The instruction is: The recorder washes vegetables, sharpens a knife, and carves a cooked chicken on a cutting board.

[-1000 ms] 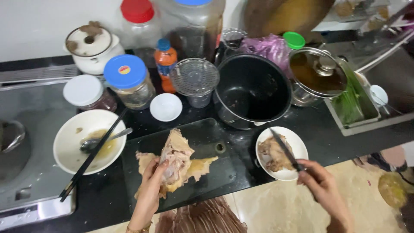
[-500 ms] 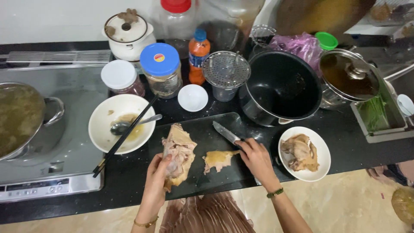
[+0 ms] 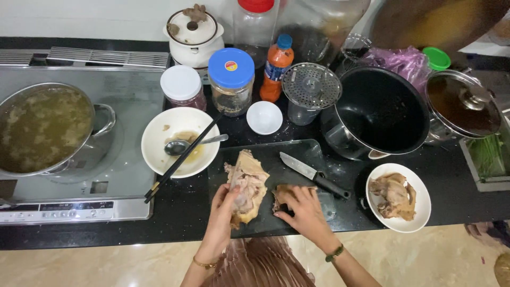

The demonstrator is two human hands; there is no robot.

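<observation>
My left hand grips a large piece of cooked chicken lying on the dark cutting board. My right hand presses down on a smaller chicken piece beside it. A knife with a black handle lies loose on the board just behind my right hand. A white plate with more chicken pieces stands to the right of the board.
A white bowl with a spoon and black chopsticks sits left of the board. A pot of broth stands on the induction hob. Behind are jars, an orange bottle, a small white dish, a black pot and a lidded pan.
My right hand has put the knife down on the board and now rests on the small chicken piece. The view has shifted left, showing more of the hob.
</observation>
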